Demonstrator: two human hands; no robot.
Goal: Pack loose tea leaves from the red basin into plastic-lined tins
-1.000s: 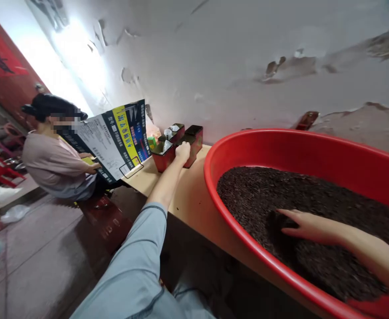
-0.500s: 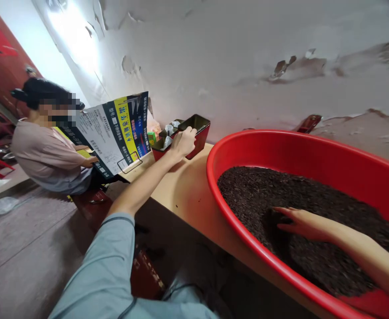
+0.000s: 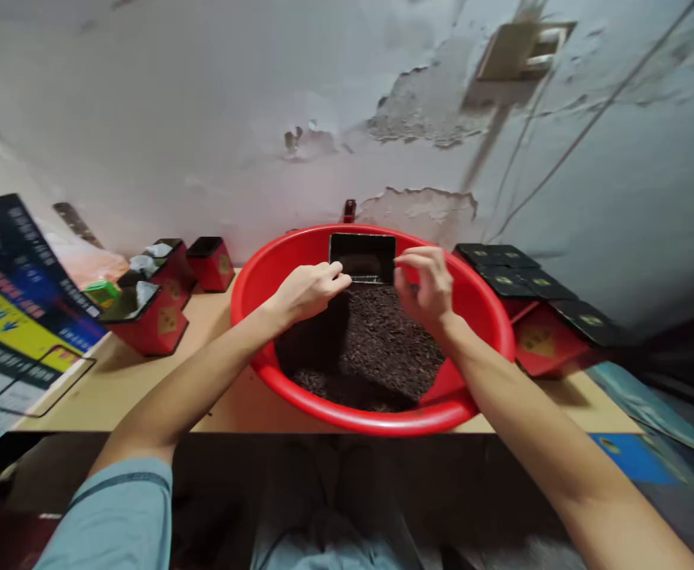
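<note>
A big red basin (image 3: 299, 400) holding dark loose tea leaves (image 3: 376, 348) stands on the wooden table (image 3: 216, 396) in front of me. Over the basin I hold an open red tin box (image 3: 362, 257), its dark mouth facing me. My left hand (image 3: 308, 289) grips its left edge. My right hand (image 3: 423, 285) is at the box's right edge with fingers curled; whether it touches the box I cannot tell.
Open red tin boxes (image 3: 145, 313) with small packets stand at the table's left, beside a printed cardboard sheet (image 3: 8, 317). Closed red boxes with black lids (image 3: 530, 297) are stacked to the right of the basin. A peeling wall (image 3: 323, 119) rises behind.
My view has swung right from the seated person to the basin. My left hand carried a red box from the left of the table over the basin. My right hand rose out of the leaves.
</note>
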